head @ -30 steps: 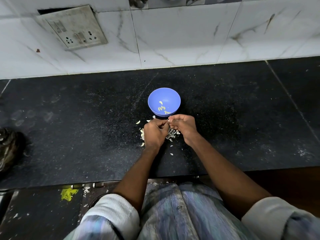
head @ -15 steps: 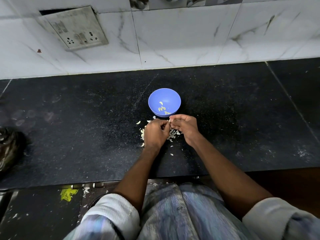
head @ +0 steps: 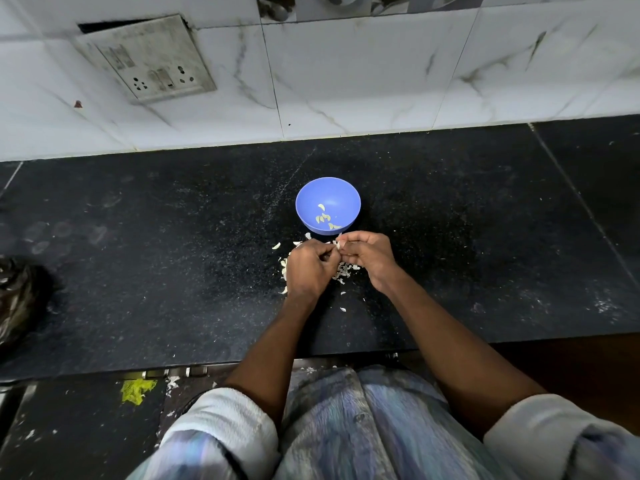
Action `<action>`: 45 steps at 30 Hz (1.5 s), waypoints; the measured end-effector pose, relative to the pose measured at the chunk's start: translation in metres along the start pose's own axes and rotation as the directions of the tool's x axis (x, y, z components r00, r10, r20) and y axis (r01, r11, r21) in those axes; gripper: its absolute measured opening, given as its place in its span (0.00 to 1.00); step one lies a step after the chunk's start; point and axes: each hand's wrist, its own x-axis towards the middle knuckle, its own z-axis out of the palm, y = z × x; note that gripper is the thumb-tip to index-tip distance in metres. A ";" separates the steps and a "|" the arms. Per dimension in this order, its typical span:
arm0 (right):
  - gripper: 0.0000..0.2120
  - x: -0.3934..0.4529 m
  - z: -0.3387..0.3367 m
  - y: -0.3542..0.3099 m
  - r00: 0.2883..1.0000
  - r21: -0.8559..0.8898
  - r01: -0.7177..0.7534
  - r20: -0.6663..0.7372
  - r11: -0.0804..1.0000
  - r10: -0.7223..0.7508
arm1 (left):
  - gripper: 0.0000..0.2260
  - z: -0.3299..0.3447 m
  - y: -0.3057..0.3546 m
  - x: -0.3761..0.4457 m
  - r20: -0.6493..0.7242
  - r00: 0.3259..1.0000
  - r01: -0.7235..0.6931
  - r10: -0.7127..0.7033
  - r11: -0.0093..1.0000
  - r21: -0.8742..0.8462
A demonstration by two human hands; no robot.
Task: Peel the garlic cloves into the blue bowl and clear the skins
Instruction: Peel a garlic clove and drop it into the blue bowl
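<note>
Mid-frame, just below the bowl (head: 328, 205): left hand (head: 309, 270) and right hand (head: 367, 256) curled toward each other, fingertips meeting on a clove (head: 338, 244), a pale sliver barely showing between them; both pinching it, as far as can be told. In the bowl, a few peeled cloves (head: 323, 218) low on the near wall. Under and around the hands, skins (head: 343, 271) scattered on the dark counter (head: 173, 258), some strays toward the lower edge. Likely peeling step, well short of done, no clearing of skins begun. Risks from here: clove slipping out of the pinch, being small and slick once bared, and dropping among the skins rather than into the bowl; skin flakes falling or flicking into the bowl, so close above the fingertips; knuckles nudging the light bowl away toward the wall; strays pushed off the front edge onto the ledge below, where white flecks and a yellow scrap (head: 136, 390) already lie. Against half a second ago: hardly any change, hands in the same spot, same grip, bowl unmoved, the pale tip between the fingers perhaps a touch more exposed.
</note>
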 end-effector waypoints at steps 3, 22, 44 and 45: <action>0.10 -0.001 0.000 0.001 1.000 0.010 0.002 0.013 1.000 -0.003 | 0.05 0.000 0.001 0.000 0.004 0.999 0.042 -0.042 0.999 -0.011; 0.08 0.001 -0.001 0.002 1.000 0.022 -0.024 0.008 0.999 0.024 | 0.03 0.003 -0.003 0.001 0.020 0.998 0.054 -0.052 0.994 -0.092; 0.06 0.003 0.000 0.002 0.993 0.185 -0.113 0.043 0.976 0.107 | 0.01 0.005 -0.003 0.003 0.030 0.972 0.228 -0.232 0.915 -0.333; 0.05 0.003 -0.001 0.002 0.993 0.174 -0.112 0.047 0.978 0.106 | 0.01 0.005 -0.003 0.003 0.016 0.981 0.188 -0.192 0.938 -0.292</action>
